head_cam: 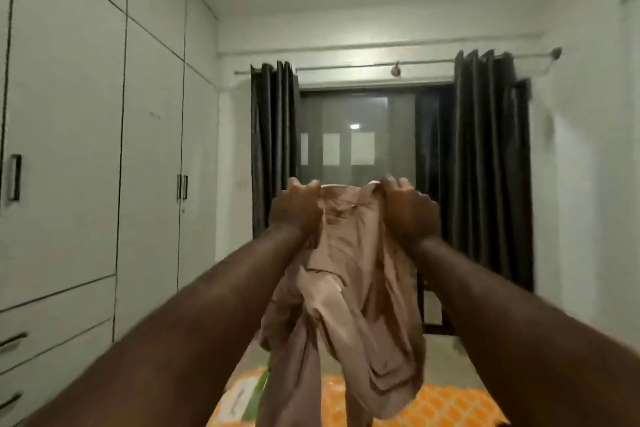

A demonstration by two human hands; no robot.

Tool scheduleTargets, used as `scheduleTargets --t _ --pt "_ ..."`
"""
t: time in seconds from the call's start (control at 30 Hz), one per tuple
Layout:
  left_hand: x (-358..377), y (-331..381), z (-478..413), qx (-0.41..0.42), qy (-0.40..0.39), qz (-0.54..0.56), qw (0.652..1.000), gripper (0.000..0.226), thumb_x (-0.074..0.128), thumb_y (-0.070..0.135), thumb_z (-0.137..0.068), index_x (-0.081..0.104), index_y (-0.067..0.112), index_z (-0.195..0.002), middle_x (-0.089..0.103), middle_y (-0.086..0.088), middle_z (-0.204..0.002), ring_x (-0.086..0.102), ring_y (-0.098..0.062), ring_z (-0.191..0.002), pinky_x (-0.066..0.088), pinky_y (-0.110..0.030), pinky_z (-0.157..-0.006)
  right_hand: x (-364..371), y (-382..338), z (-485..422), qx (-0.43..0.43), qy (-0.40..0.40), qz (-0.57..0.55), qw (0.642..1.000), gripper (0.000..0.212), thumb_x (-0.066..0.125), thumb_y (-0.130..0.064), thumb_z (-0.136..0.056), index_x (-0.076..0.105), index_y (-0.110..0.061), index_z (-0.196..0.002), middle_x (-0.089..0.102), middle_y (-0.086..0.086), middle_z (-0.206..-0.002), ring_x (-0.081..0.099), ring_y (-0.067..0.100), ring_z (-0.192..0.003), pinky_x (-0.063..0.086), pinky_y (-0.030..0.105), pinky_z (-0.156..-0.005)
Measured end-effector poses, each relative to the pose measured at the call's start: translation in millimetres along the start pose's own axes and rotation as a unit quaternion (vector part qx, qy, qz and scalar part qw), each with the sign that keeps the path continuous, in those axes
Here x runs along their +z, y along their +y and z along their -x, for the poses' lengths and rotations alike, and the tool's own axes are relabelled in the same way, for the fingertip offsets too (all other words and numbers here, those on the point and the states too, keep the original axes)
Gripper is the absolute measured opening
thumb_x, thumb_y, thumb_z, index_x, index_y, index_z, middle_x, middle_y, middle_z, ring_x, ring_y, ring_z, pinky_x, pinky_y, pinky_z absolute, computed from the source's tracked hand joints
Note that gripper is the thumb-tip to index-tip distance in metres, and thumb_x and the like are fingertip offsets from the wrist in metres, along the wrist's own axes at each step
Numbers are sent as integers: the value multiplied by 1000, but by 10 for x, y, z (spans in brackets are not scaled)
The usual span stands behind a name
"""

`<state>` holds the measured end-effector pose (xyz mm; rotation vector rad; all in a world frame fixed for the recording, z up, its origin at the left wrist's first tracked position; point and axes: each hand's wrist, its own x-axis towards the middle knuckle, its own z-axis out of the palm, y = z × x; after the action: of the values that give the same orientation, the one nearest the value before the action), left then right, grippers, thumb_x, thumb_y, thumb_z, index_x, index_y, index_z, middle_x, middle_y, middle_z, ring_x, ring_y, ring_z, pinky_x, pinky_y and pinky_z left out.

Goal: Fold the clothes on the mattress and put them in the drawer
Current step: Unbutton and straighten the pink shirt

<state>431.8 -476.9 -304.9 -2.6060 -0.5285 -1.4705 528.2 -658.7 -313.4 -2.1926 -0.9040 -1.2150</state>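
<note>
Garment (pixel 346 270) thin matt cloth, curtains (pixel 485 166) cloth w/ slight sheen, wardrobe (pixel 69 114) smooth matt, rod (pixel 363 65) metal

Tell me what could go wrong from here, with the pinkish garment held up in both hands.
1. The left hand and right hand grip only the top edge of the garment, close together; the rest hangs bunched and twisted, so it may fold crooked.
2. Its lower end dangles by a green-and-white item on the mattress and could drag it.
3. The drawers look closed while both hands are full.
</note>
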Motion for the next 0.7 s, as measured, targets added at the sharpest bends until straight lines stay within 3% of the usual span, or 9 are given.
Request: scheduleTargets --t 0.07,0.13,0.2,0.27,0.33,0.43,0.53,0.63,0.7 --pt "-183 41 -166 69 -1 -52 996 24 41 30 -105 62 20 -111 59 -12 -100 70 -34 -85 54 -39 -66 -186 46 -114 -51 -76 84 992 24 46 -39 -103 56 -23 -117 63 6 -114 66 30 -99 47 37 -73" --pt "-371 64 -240 141 -6 -101 985 31 37 35 -107 63 19 -111 65 -8 -96 72 -29 -84 48 -37 -61 -342 103 -200 -50 -28 99 993 25 41 -37 -106 59 -19 -111 65 8 -111 66 28 -96 47 37 -73" --pt "-472 68 -290 143 5 -89 986 36 35 41 -107 63 18 -110 67 -5 -92 72 -27 -84 51 -36 -65 -446 143 -273 0 49 50 998 35 31 -40 -108 59 -19 -102 63 7 -103 59 21 -85 41 34 -72" --pt "-504 180 -203 171 -13 -86 981 35 35 41 -108 60 19 -118 66 -3 -91 72 -25 -85 52 -35 -67 -548 158 -284 35 16 42 998 33 31 -34 -107 56 -18 -91 62 8 -97 51 16 -73 32 30 -62" --pt "-515 284 -81 216 -28 -97 971 36 33 40 -109 55 20 -129 68 -6 -99 73 -27 -88 52 -36 -69 -640 182 -254 74 12 26 997 23 37 -23 -104 55 -15 -91 65 12 -100 58 24 -76 33 30 -63" --pt "-550 340 -45 175 3 -64 983 37 39 41 -107 57 16 -128 69 -8 -100 73 -28 -85 52 -35 -67 -711 283 -192 90 38 19 995 13 43 -19 -102 55 -13 -102 64 13 -105 67 38 -91 41 38 -66" --pt "-559 404 24 227 -5 -81 970 41 33 44 -109 54 17 -130 68 -7 -97 73 -27 -80 56 -37 -66 -674 351 -86 92 -37 30 995 14 46 -23 -101 58 -17 -99 66 12 -106 67 36 -93 41 38 -68" --pt "-616 417 -31 135 39 -29 990 37 35 35 -108 59 12 -125 69 -10 -93 73 -29 -79 57 -39 -65 -579 473 -64 130 -7 10 991 23 37 -27 -100 56 -19 -92 64 7 -101 64 33 -88 37 35 -66" --pt "-644 457 -55 136 27 -22 990 36 36 37 -109 58 14 -125 68 -8 -90 72 -28 -76 55 -35 -61 -504 500 -31 134 -26 31 990 25 39 -24 -99 63 -16 -97 67 10 -105 65 32 -89 45 35 -69"
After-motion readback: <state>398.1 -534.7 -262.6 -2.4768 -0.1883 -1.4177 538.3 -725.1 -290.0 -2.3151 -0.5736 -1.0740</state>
